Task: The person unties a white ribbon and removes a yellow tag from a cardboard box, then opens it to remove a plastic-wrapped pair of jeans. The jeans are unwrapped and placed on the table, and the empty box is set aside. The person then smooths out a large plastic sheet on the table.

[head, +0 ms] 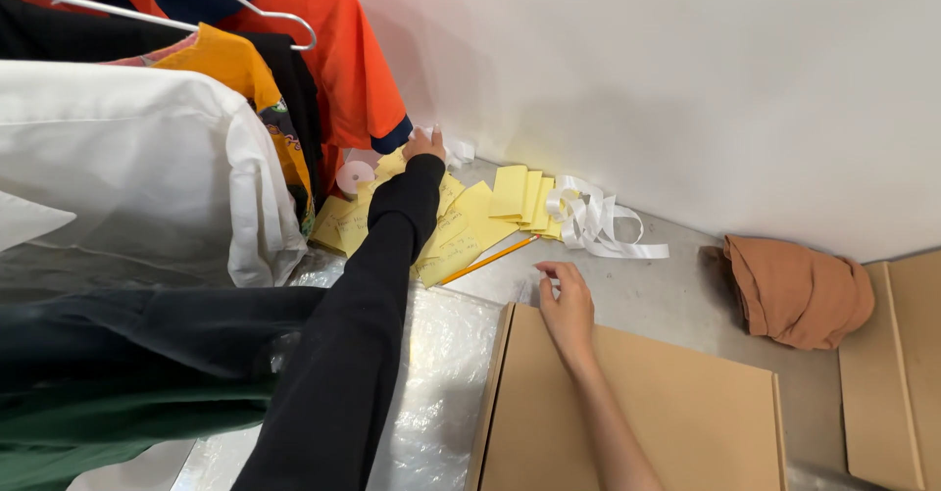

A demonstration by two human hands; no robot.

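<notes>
My left hand (424,143), in a black sleeve, reaches far forward to the back of the grey surface, on a pile of yellow paper slips (470,219) near the wall. Its fingers are mostly hidden, so whether it holds a slip is unclear. My right hand (567,305) rests with fingers loosely spread on the far left corner of a flat brown cardboard box (686,413). A yellow pencil (490,258) lies between the slips and the box.
Shirts on hangers (196,109) crowd the left: white, orange, black and green. A curl of white paper tape (598,221) lies by the wall, a pink tape roll (354,173) beside the slips, a rust-brown folded cloth (799,290) at right, clear plastic film (441,373) below.
</notes>
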